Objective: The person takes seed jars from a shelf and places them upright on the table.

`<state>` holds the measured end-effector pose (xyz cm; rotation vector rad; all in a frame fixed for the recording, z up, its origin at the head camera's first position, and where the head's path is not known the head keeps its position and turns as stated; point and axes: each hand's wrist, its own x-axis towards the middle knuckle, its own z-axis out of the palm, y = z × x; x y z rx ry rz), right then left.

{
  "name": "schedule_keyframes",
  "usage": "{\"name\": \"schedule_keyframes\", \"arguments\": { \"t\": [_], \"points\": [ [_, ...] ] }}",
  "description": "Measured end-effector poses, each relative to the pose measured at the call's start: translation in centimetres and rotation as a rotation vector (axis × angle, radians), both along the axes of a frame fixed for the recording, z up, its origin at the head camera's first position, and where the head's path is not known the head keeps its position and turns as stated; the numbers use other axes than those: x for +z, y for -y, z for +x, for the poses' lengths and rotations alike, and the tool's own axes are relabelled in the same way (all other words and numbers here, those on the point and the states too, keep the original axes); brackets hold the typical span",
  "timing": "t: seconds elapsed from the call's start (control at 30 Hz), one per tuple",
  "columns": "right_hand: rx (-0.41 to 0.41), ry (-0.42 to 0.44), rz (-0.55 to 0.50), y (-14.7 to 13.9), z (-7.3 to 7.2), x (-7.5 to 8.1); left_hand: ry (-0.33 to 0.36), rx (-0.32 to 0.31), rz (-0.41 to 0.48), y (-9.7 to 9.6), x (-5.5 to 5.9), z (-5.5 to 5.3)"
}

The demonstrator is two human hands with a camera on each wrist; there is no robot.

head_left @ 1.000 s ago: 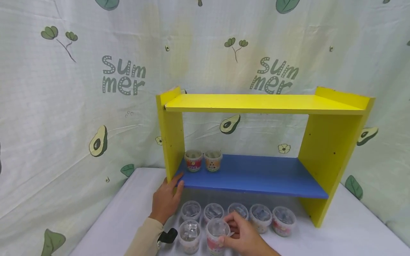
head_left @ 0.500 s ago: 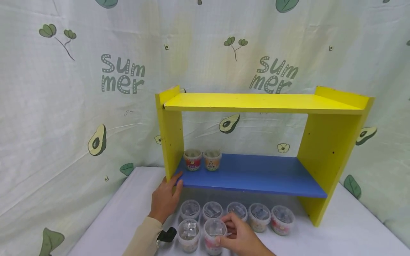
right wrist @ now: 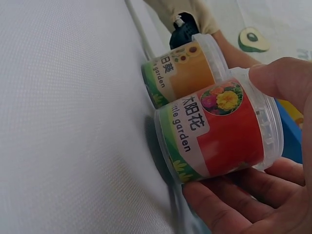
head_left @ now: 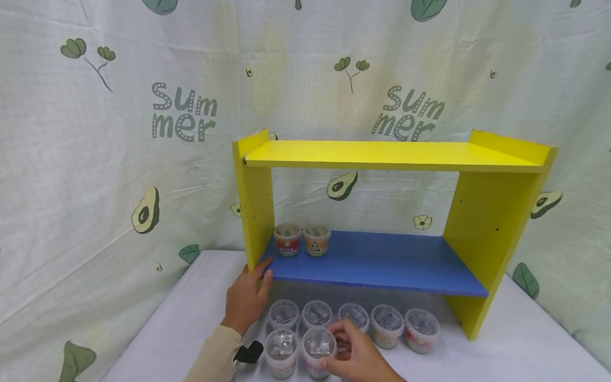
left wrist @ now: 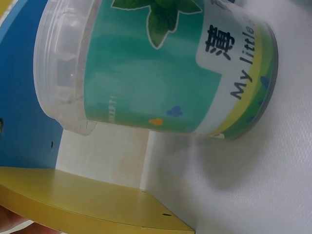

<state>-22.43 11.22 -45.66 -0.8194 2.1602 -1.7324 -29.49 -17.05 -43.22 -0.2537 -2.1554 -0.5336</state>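
Note:
My right hand (head_left: 360, 350) grips a small lidded plastic cup with a red flower label (right wrist: 229, 131), thumb near the lid and fingers at the far side. Seen from the head, it is in the front row beside a cup with an orange sunflower label (right wrist: 185, 68). The cup's base is close over the white tabletop in the right wrist view. My left hand (head_left: 245, 300) holds the lower left of the yellow and blue shelf (head_left: 382, 260), its fingertips at the blue board's front corner. A green-labelled cup (left wrist: 146, 68) stands close to it in the left wrist view.
Two cups, one red-labelled (head_left: 288, 241) and one orange-labelled (head_left: 317, 241), stand at the blue board's left end. Along the shelf's front runs a row of several lidded cups, the rightmost pink-labelled (head_left: 421, 331). A printed cloth (head_left: 191, 175) hangs behind.
My right hand has shifted the red-labelled cup slightly left, closer beside the sunflower cup. The left hand keeps its place on the shelf.

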Motion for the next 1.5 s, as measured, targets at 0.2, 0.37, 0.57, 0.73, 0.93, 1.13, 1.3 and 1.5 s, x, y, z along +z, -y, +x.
{"name": "schedule_keyframes", "arguments": {
  "t": [0.2,0.37,0.57,0.73,0.93,1.13,1.3,1.5],
  "points": [
    [0.036,0.005,-0.024,0.01,-0.02,-0.38,-0.006,-0.011,-0.004,-0.19,0.02,-0.04],
    [0.045,0.019,-0.031,0.16,-0.08,-0.74,-0.004,-0.005,-0.011,-0.12,-0.06,-0.13],
    [0.039,-0.004,-0.019,0.34,-0.01,-0.72,-0.004,0.003,-0.007,0.22,-0.2,-0.13],
    [0.052,-0.016,-0.019,0.44,0.23,-0.63,0.018,0.001,-0.008,0.23,-0.32,-0.05],
    [0.049,-0.043,0.016,0.28,0.09,-0.61,0.015,0.0,-0.009,0.08,-0.2,-0.01],
    [0.027,-0.068,0.033,0.32,-0.02,-0.7,0.014,-0.002,-0.012,0.23,-0.03,0.08],
    [-0.003,-0.067,0.066,0.45,0.11,-0.62,0.032,-0.001,-0.01,0.42,-0.31,0.05],
    [-0.059,-0.102,0.184,0.26,0.04,0.11,0.014,-0.011,-0.005,0.24,-0.12,-0.06]
  ]
}}
